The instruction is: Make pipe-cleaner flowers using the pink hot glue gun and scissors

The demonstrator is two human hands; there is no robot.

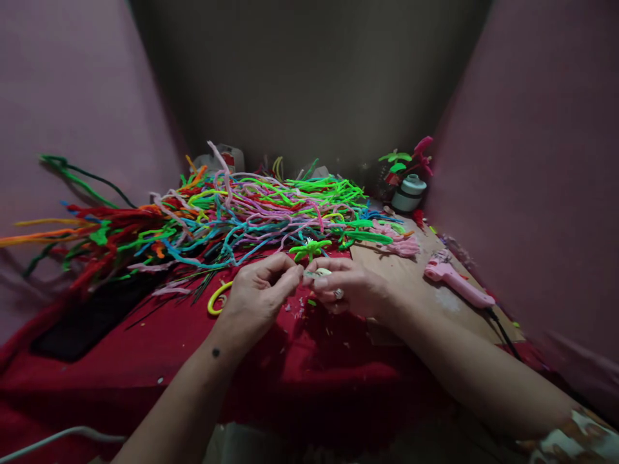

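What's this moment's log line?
left hand: fingertips pinched; right hand: holding pale piece; green chenille flower: by fingertips; pink glue gun: on board; chenille stems: heaped behind

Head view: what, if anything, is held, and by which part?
The right hand pinches a pale piece; by which part, and if the left hand holds anything, is unclear.

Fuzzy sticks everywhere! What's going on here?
A person is working with both hands over a red cloth. The right hand pinches something small and pale, and the left hand meets it, fingertips close together; exactly what it is can't be told. A green fuzzy flower shape shows just beyond them. The colourful fuzzy sticks lie heaped behind, and a pink glue gun lies to the right.
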